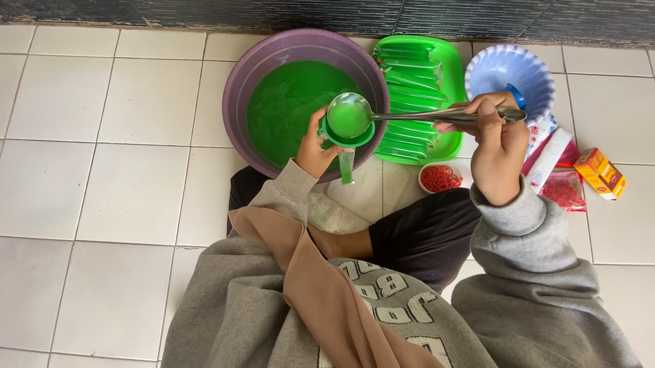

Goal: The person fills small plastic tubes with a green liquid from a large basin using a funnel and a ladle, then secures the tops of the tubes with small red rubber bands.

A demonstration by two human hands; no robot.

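My right hand [495,150] grips the handle of a metal ladle [348,116] whose bowl is full of green liquid. The ladle's bowl hovers right over a green funnel [346,143]. My left hand [316,149] holds that funnel together with a narrow clear plastic bag that hangs below it, partly filled with green liquid. Both are over the near rim of a purple basin [237,82] holding more green liquid [288,105]. A green tray [450,63] to the right of the basin carries several filled green packets [411,79].
A pale blue bowl [508,67] stands at the back right. A small white dish of red rubber bands [439,178], a plastic bag of red bands [564,190] and an orange box [600,173] lie on the white tiled floor. A dark wall runs along the back.
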